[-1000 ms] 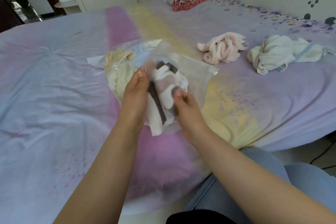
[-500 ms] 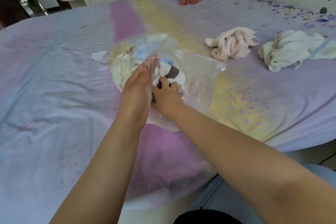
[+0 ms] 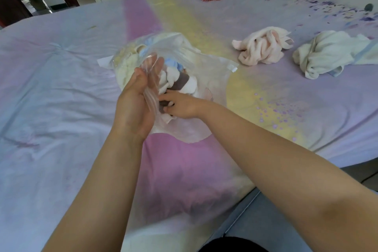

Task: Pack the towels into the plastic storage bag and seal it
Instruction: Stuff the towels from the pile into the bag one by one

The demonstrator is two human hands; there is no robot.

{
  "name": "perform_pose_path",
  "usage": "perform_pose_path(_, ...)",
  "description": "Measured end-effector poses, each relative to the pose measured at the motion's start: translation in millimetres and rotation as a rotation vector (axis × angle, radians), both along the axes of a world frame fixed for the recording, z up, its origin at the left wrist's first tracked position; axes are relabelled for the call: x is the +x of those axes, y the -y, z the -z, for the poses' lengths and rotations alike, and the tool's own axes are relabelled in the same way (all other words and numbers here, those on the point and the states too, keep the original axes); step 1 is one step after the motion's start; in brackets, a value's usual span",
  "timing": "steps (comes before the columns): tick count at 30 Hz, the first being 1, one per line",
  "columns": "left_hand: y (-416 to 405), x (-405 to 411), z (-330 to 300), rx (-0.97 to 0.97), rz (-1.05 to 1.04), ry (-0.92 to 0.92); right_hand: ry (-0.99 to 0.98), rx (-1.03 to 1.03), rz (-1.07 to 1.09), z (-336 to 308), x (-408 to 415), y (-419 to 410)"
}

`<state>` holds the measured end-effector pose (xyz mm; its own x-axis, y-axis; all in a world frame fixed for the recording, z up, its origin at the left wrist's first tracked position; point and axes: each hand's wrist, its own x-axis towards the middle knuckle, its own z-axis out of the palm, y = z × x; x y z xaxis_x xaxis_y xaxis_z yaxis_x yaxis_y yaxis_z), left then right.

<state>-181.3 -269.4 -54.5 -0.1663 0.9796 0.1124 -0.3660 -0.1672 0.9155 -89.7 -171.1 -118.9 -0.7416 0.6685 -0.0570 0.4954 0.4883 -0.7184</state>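
The bed (image 3: pixel 61 88) carries everything, and the clear plastic storage bag (image 3: pixel 214 71) lies on it in the middle, already bulging with pale towels. The step in hand looks like stuffing: a white and brown towel (image 3: pixel 180 85) sits at the bag's mouth, partly inside. The left hand (image 3: pixel 135 104) holds the mouth open, its fingers straight and inside the film, thumb outside. The right hand (image 3: pixel 182 104) pushes the towel in, its fingers curled on the brown part. Two more wait well apart on the right: a pink towel (image 3: pixel 263 47) and a cream towel (image 3: pixel 327 53), so packing seems far from done. Next, I judge, the towel must be driven deeper, then the right hand must reach for the pink one. The bag's seal strip is hard to make out, and the left fingertips blur behind plastic; how many towels lie inside cannot be told
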Motion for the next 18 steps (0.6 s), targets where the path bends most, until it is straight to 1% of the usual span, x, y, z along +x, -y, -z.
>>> perform_pose_path(2, -3, 6, 3, 0.006, 0.001, -0.011, -0.037, -0.049, -0.037, 5, 5, 8)
perform_pose_path(4, -6, 13, 7, -0.009, 0.003, 0.016, 0.029, -0.073, -0.003, 8, 6, 13)
perform_pose_path(5, -7, 15, 8, -0.013, 0.000, 0.037, 0.028, -0.114, 0.017, 8, 6, 15)
perform_pose_path(7, -9, 18, 11, -0.009, -0.019, 0.118, -0.073, -0.179, 0.060, 6, 6, 17)
perform_pose_path(9, -11, 18, 11, -0.013, -0.035, 0.185, -0.187, -0.175, 0.116, 4, 14, 16)
perform_pose_path(10, -13, 19, 10, -0.015, -0.033, 0.201, -0.207, -0.103, 0.179, 2, 24, 17)
perform_pose_path(12, -17, 25, 9, -0.013, -0.031, 0.233, -0.236, 0.144, 0.407, 5, 54, 21)
perform_pose_path(14, -21, 37, 7, -0.025, -0.034, 0.267, -0.382, 0.355, 0.631, 9, 93, 27)
perform_pose_path(16, -25, 52, 6, -0.036, -0.022, 0.245, -0.491, 0.421, 0.873, 17, 130, 17)
perform_pose_path(17, -27, 60, 6, -0.039, -0.008, 0.222, -0.480, 0.409, 0.996, 22, 149, 5)
perform_pose_path(18, -29, 66, 7, -0.041, 0.002, 0.197, -0.425, 0.384, 1.107, 26, 169, -7)
